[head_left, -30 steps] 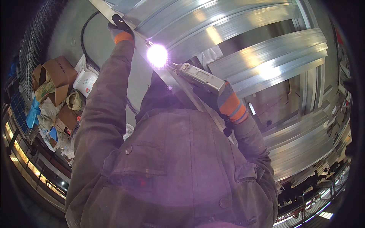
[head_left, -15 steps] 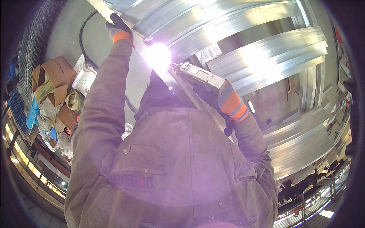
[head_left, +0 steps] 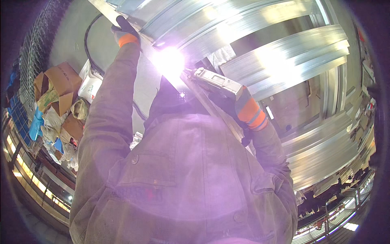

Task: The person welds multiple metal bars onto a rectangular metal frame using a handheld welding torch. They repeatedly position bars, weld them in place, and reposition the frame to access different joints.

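Dark-gloved right grip [head_left: 236,106] has the boxy, pale-silver handheld torch [head_left: 218,81] by its rear, tip beside white glare [head_left: 168,62] on the long, silver metal rail [head_left: 102,9]: looks stiff, fairly light, best held there! Dark-gloved left grip [head_left: 127,33] touches the rail; clasped or flat, can't tell.

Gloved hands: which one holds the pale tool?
The right hand holds the pale tool; the left hand, higher in the picture, is at the metal bar.

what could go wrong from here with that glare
Heat from the glare might travel along the metal bar to the left hand touching it. The glare hides the spot ahead of the handheld tool, so a slip could go unnoticed. Stray sparks, if any, could perhaps reach the cardboard box.
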Tool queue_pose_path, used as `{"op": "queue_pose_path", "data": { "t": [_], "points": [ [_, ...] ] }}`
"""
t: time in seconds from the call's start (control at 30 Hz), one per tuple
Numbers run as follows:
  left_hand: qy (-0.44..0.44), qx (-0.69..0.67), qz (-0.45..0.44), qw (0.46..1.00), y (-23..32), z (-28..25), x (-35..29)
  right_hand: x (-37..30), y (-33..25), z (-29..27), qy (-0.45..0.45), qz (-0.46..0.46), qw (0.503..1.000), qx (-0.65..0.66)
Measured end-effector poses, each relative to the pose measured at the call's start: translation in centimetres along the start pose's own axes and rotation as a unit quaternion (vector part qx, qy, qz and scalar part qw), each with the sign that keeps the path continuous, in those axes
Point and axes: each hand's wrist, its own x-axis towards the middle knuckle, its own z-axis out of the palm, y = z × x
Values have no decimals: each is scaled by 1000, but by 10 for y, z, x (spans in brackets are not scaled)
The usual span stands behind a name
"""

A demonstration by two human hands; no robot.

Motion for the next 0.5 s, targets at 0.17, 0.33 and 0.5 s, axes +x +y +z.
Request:
{"op": "queue_pose_path", "data": {
  "t": [0.17, 0.33, 0.5],
  "points": [
    [-2, 34, -25, 999, 0, -2, 3, -14, -23, -4, 80, 38, 995, 52],
    [-4, 47, -38, 998, -2, -2, 11, -29, -44, -8, 84, 47, 995, 28],
    [0, 35, -29, 999, -10, 1, 16, -60, -65, 3, 171, 95, 981, 9]
  ]
}}
